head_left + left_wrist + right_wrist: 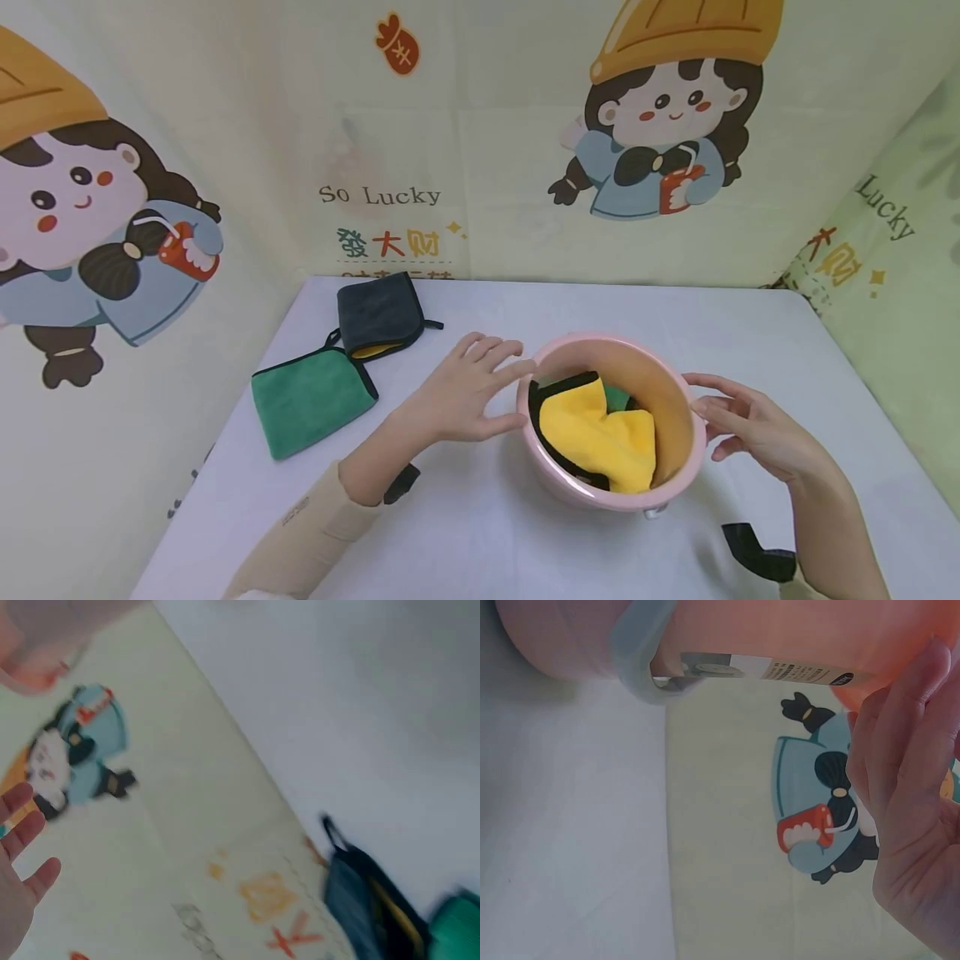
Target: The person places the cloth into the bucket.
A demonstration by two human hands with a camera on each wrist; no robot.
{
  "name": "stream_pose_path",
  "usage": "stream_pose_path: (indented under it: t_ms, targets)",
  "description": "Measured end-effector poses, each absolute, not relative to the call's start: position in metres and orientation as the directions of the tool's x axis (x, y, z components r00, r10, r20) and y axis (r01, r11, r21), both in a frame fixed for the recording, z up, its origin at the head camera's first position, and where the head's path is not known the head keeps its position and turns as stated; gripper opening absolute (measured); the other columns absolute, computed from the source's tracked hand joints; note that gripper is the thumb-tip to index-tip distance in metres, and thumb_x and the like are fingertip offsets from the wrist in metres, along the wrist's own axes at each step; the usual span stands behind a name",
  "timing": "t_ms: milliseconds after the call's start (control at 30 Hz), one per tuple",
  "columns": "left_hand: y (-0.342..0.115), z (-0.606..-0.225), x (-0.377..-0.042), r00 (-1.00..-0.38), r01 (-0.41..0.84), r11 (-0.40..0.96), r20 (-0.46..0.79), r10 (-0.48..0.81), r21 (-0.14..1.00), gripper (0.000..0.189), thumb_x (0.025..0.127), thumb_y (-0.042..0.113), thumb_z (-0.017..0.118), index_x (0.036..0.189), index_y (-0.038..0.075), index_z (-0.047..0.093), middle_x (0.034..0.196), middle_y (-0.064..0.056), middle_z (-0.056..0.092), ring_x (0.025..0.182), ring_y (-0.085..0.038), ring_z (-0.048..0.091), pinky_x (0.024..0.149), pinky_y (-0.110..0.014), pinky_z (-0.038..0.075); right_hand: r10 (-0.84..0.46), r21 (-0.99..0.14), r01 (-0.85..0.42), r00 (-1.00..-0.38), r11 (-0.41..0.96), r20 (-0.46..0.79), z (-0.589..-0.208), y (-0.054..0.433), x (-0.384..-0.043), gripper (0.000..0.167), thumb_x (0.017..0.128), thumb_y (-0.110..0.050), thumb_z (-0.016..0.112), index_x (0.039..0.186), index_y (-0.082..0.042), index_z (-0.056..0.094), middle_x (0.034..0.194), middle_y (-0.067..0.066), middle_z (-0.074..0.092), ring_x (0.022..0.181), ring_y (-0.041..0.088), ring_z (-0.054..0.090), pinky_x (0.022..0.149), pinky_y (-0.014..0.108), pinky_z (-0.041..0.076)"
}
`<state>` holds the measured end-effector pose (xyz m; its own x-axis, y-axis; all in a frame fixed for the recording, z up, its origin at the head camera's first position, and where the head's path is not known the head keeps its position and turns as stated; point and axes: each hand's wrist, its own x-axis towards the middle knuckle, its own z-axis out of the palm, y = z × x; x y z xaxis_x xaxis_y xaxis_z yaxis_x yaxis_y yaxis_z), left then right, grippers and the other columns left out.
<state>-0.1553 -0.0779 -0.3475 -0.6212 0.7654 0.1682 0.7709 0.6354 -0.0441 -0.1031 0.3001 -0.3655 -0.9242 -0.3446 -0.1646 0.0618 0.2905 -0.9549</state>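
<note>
A pink bucket (678, 492) with a label and a grey handle (634, 652) stands on the table. Inside it lies a folded yellow cloth (600, 433) with black edging, and a bit of green cloth (617, 398) shows behind. My left hand (480, 392) is spread at the bucket's left rim, thumb and forefinger apart, holding nothing; its spread fingers also show in the left wrist view. On the opposite side, my right hand (750, 421) has its fingertips right at the rim, fingers loosely bent. The right wrist view shows those fingers alongside the bucket's outer wall.
Left of the bucket lie a green cloth (311, 404) and a folded dark grey cloth (378, 312) with a hanging loop, their edges meeting. A printed curtain (510, 167) hangs behind the white table (465, 533). Black straps (757, 554) sit at the wrists.
</note>
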Motion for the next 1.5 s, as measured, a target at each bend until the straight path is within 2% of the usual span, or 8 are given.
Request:
stream_pose_path:
  t_ms: [267,400,567,800,933,1300,1500]
  targets:
    - [-0.163,-0.381,-0.160,-0.802,0.555,0.832,0.259,0.538,-0.009,0.060,0.081,0.051,0.055,0.130,0.018,0.046,0.133,-0.009,0.039,0.120,-0.028,0.034,0.102,-0.048,0.022,-0.366,-0.965,0.055,-0.919,0.255,-0.149,-0.369,0.301,-0.101,0.039,0.096,-0.006,0.042,0.119,-0.037,0.048,0.091,0.000,0.068,0.068,0.018,0.065,0.053,0.032,0.053]
    - [-0.202,-0.397,-0.158,-0.883,0.429,0.902,0.225,0.411,0.036,0.064,0.080,0.050,0.057,0.131,0.015,0.043,0.134,-0.010,0.035,0.121,-0.032,0.031,0.101,-0.052,0.021,-0.375,-0.970,0.049,-0.916,0.239,-0.139,-0.371,0.302,-0.101,0.041,0.096,-0.005,0.041,0.120,-0.037,0.048,0.091,0.000,0.068,0.068,0.018,0.064,0.053,0.031,0.053]
    - [-0.241,-0.413,-0.153,-0.937,0.325,0.944,0.155,0.314,0.056,0.069,0.080,0.051,0.057,0.135,0.014,0.037,0.139,-0.013,0.031,0.125,-0.036,0.028,0.101,-0.054,0.019,-0.381,-0.970,0.044,-0.915,0.237,-0.134,-0.371,0.302,-0.101,0.041,0.096,-0.005,0.042,0.120,-0.038,0.048,0.090,0.001,0.069,0.067,0.019,0.064,0.053,0.032,0.053]
    - [-0.280,-0.431,-0.146,-0.963,0.261,0.962,0.088,0.253,0.082,0.074,0.078,0.045,0.063,0.138,0.015,0.031,0.143,-0.015,0.025,0.127,-0.041,0.023,0.100,-0.060,0.015,-0.366,-0.962,0.044,-0.919,0.268,-0.144,-0.369,0.301,-0.102,0.039,0.096,-0.007,0.042,0.118,-0.039,0.048,0.087,0.001,0.069,0.066,0.019,0.064,0.054,0.034,0.054]
    - [-0.293,-0.440,-0.145,-0.970,0.240,0.967,0.047,0.237,0.088,0.079,0.077,0.048,0.064,0.139,0.013,0.030,0.142,-0.020,0.025,0.126,-0.044,0.022,0.099,-0.062,0.014,-0.368,-0.963,0.045,-0.918,0.265,-0.145,-0.368,0.302,-0.102,0.038,0.096,-0.008,0.042,0.119,-0.038,0.047,0.088,0.001,0.068,0.067,0.020,0.064,0.054,0.034,0.054]
    - [-0.313,-0.449,-0.144,-0.987,0.130,0.982,-0.076,0.141,0.135,0.082,0.077,0.050,0.062,0.138,0.009,0.026,0.140,-0.024,0.021,0.126,-0.047,0.015,0.099,-0.065,0.010,-0.369,-0.964,0.041,-0.919,0.262,-0.139,-0.369,0.302,-0.104,0.038,0.096,-0.007,0.042,0.120,-0.036,0.047,0.092,0.002,0.068,0.068,0.020,0.065,0.053,0.035,0.053]
    - [-0.319,-0.457,-0.149,-0.984,0.122,0.982,-0.109,0.138,0.141,0.083,0.077,0.051,0.061,0.139,0.008,0.025,0.140,-0.026,0.022,0.125,-0.048,0.016,0.098,-0.066,0.010,-0.364,-0.961,0.042,-0.920,0.272,-0.143,-0.368,0.301,-0.103,0.038,0.096,-0.007,0.042,0.119,-0.037,0.047,0.089,0.002,0.069,0.068,0.020,0.065,0.053,0.035,0.054]
